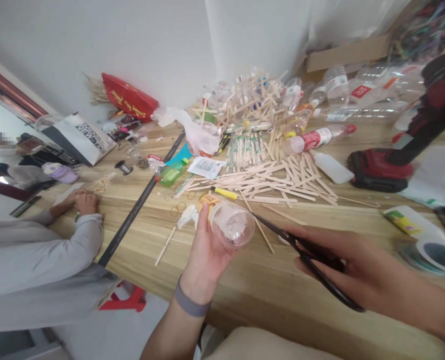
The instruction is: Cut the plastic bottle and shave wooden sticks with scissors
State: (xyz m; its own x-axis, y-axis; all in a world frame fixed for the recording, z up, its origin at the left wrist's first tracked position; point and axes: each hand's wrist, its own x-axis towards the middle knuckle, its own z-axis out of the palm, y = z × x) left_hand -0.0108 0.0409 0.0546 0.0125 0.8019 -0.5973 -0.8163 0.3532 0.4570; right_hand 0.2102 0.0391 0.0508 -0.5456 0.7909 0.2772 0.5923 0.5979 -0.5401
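Note:
My left hand (207, 257) is wrapped round a clear plastic bottle (233, 226) with an orange-yellow label. The bottle's round end is tilted up toward me; whether that end is cut open I cannot tell. In my right hand (352, 262) is a pair of black scissors (284, 235), fingers in the handles. Their blades point left, with the tip close to the bottle's rim. A yellow utility knife (224, 192) lies on the table just behind the bottle. Several flat wooden sticks (241, 182) are piled beyond it.
A red and black cordless drill (382, 167) stands at right, near a roll of tape (438, 254). Several plastic bottles (316, 139) lie at the back, with a green bottle (173, 172) left of centre. Another person's hands (85, 200) rest on the table (140, 260) at left.

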